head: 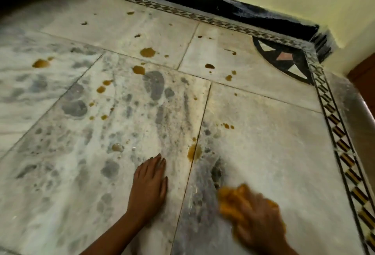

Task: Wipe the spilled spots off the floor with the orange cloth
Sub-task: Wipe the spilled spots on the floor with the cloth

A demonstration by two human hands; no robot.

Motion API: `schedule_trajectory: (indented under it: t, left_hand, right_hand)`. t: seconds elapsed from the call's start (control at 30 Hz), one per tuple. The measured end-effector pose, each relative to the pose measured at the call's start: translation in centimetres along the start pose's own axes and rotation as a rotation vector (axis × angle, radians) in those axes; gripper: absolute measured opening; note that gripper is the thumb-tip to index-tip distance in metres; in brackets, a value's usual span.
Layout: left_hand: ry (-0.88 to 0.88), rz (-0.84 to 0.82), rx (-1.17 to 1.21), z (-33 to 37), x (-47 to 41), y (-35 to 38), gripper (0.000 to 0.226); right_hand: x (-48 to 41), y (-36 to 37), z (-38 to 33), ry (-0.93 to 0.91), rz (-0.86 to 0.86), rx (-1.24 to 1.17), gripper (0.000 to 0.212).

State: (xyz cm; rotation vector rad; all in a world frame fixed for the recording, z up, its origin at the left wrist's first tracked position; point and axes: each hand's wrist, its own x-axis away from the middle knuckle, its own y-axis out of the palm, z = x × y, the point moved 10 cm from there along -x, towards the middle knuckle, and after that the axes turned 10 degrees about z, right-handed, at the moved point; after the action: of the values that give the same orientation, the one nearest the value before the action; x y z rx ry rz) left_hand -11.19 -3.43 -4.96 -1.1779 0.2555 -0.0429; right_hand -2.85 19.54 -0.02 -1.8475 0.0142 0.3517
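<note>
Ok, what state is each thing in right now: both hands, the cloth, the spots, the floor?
left hand: flat on the floor, fingers straight, holding nothing.
right hand: on top of the orange cloth, blurred; grip unclear.
orange cloth: bunched on the floor under the right hand.
spilled spots: many brown ones unwiped, one just ahead of the cloth.
floor: pale marble tiles with grey smudges.

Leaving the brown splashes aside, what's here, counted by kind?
Bare hands: 2 (left hand, right hand)
Crumpled orange cloth: 1
Black fan-shaped floor inlay: 1
Total: 4
</note>
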Motion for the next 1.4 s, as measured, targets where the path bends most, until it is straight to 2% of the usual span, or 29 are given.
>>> schedule_trajectory:
  t: [0.07, 0.1, 0.13, 0.23, 0.3, 0.33, 0.43, 0.47, 0.5, 0.53, 0.6, 0.67, 0.7, 0.73, 0.8, 0.83, 0.87, 0.93, 1.0, 1.03, 1.1, 1.17, 1.23, 1.3, 1.37, 1.4]
  left_hand:
    - [-0.017, 0.028, 0.034, 0.3, 0.0, 0.4, 0.051]
    - [-0.018, 0.044, 0.041, 0.5, -0.2, 0.4, 0.051]
    - [-0.017, 0.058, 0.047, 0.5, -0.3, 0.4, 0.051]
    - [-0.010, 0.066, 0.079, 0.3, -0.9, 0.4, 0.051]
    - [-0.007, 0.076, 0.081, 0.2, -1.1, 0.4, 0.051]
    - [-0.005, 0.072, 0.074, 0.2, -1.2, 0.4, 0.051]
    - [0.007, 0.075, 0.061, 0.6, -1.2, 0.6, 0.052]
    - [0.010, 0.078, 0.057, 0.6, -1.3, 0.7, 0.052]
    - [0.010, 0.073, 0.051, 0.6, -1.3, 1.0, 0.052]
    - [0.006, 0.068, 0.055, 0.5, -1.4, 1.1, 0.052]
    - [-0.002, 0.071, 0.069, 0.4, -1.7, 1.0, 0.052]
    - [-0.008, 0.081, 0.066, 0.6, -1.9, 0.9, 0.051]
    - [-0.014, 0.087, 0.062, 0.6, -2.0, 0.9, 0.051]
    - [-0.018, 0.087, 0.058, 0.7, -2.0, 0.9, 0.051]
    - [-0.023, 0.093, 0.048, 0.9, -2.0, 1.0, 0.052]
    - [-0.027, 0.096, 0.046, 0.9, -2.0, 1.0, 0.052]
    - [-0.032, 0.096, 0.049, 0.9, -2.0, 1.0, 0.052]
    - [-0.055, 0.094, 0.069, 0.5, -2.3, 0.9, 0.052]
    - [-0.068, 0.096, 0.090, -0.3, -2.8, 0.6, 0.053]
    - [-0.064, 0.097, 0.094, -0.7, -3.0, 0.4, 0.053]
    - [-0.052, 0.106, 0.087, -1.1, -3.2, 0.2, 0.053]
    - [-0.055, 0.113, 0.086, -0.9, -3.0, 0.3, 0.053]
    - [-0.046, 0.091, 0.069, -0.2, -2.8, 0.6, 0.053]
    - [-0.026, 0.065, 0.046, 0.2, -2.8, 0.6, 0.052]
    - [-0.020, 0.021, 0.020, 0.1, -2.9, 0.7, 0.052]
    - [-0.016, -0.001, 0.010, 0.0, -3.0, 0.7, 0.052]
  right_hand:
    - [-4.3, 1.1, 5.4, 0.556, 0.091, 0.041, 0.049]
    - [-5.9, 2.2, 4.6, 0.722, 0.080, 0.037, 0.051]
    - [-7.0, 3.5, 2.0, 0.735, 0.042, 0.015, 0.051]
    - [-4.6, 5.2, -6.6, 0.243, -0.001, -0.008, 0.055]
    - [-2.1, 4.3, -4.5, 0.133, 0.012, -0.008, 0.049]
    - [-2.6, 3.9, -1.5, 0.212, 0.036, 0.014, 0.045]
    - [-7.5, 3.3, 5.6, 0.671, 0.185, 0.057, 0.047]
    - [-9.1, 3.9, 5.3, 0.730, 0.194, 0.066, 0.049]
    - [-9.8, 4.9, 3.4, 0.694, 0.171, 0.065, 0.050]
    - [-9.6, 5.4, 1.1, 0.581, 0.142, 0.044, 0.051]
    - [-6.2, 5.8, -3.0, 0.219, 0.053, 0.043, 0.054]
    - [-2.1, 4.7, -2.6, -0.039, 0.004, 0.063, 0.052]
    - [-1.9, 4.0, -0.4, -0.045, 0.034, 0.075, 0.049]
    - [-3.0, 3.2, 2.1, 0.048, 0.079, 0.084, 0.047]
    - [-7.0, 2.5, 6.3, 0.413, 0.198, 0.123, 0.051]
    - [-9.4, 3.1, 6.6, 0.552, 0.219, 0.129, 0.053]
    - [-11.7, 4.0, 5.3, 0.607, 0.200, 0.107, 0.053]
    - [-14.6, 5.9, 0.0, 0.463, 0.199, 0.027, 0.049]
    - [-12.6, 6.7, -5.0, 0.189, 0.137, -0.012, 0.047]
    - [-10.1, 7.1, -5.8, 0.076, 0.084, -0.016, 0.047]
    - [-6.1, 6.2, -3.9, -0.022, 0.014, -0.003, 0.048]
    - [-6.4, 4.3, 0.6, 0.039, 0.078, 0.056, 0.050]
    - [-9.9, 3.4, 4.4, 0.272, 0.144, 0.062, 0.053]
    - [-14.1, 4.5, 4.5, 0.458, 0.141, 0.041, 0.058]
    - [-16.3, 6.7, 1.1, 0.471, 0.041, 0.013, 0.056]
    - [-16.2, 7.6, -1.2, 0.385, 0.001, 0.010, 0.056]
